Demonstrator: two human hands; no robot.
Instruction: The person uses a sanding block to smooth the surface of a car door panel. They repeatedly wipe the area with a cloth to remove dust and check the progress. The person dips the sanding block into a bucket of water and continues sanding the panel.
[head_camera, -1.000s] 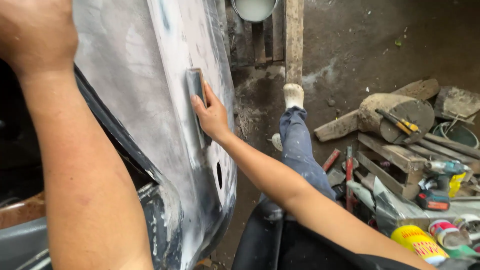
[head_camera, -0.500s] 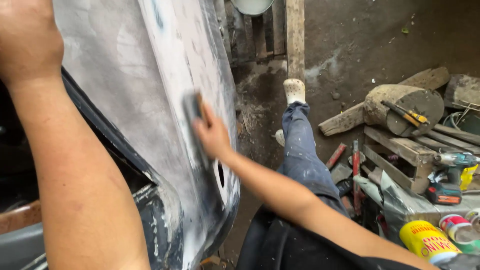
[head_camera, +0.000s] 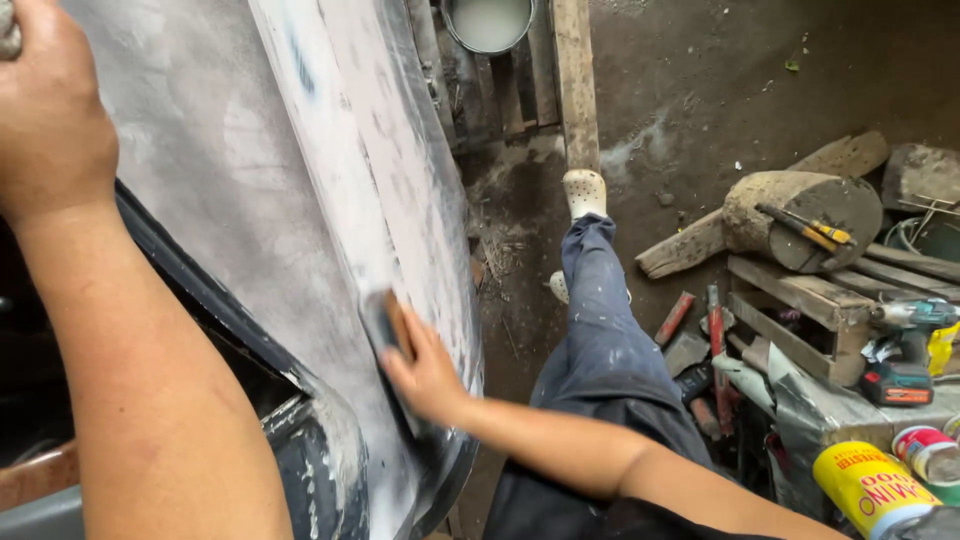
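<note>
1. The left hand (head_camera: 50, 110) is resting high on the dusty grey car panel (head_camera: 230, 200), its grip curled around something pale at the frame's top corner; what it is cannot be told.
2. The right hand (head_camera: 425, 375) is pressing a dark sanding block (head_camera: 385, 325) flat against the panel's lower edge, fingers closed over the block.
3. A yellow cylindrical can (head_camera: 870, 490) with red lettering is lying at the lower right, a red-rimmed tin (head_camera: 925, 450) just beside it.
4. A teal cordless drill (head_camera: 905, 345) is sitting beside a wooden pallet (head_camera: 800, 300).
5. Farther off, a round log (head_camera: 800, 215) is carrying yellow-handled tools (head_camera: 805, 225).
6. A pale bucket (head_camera: 488, 22) is standing farthest away.
</note>
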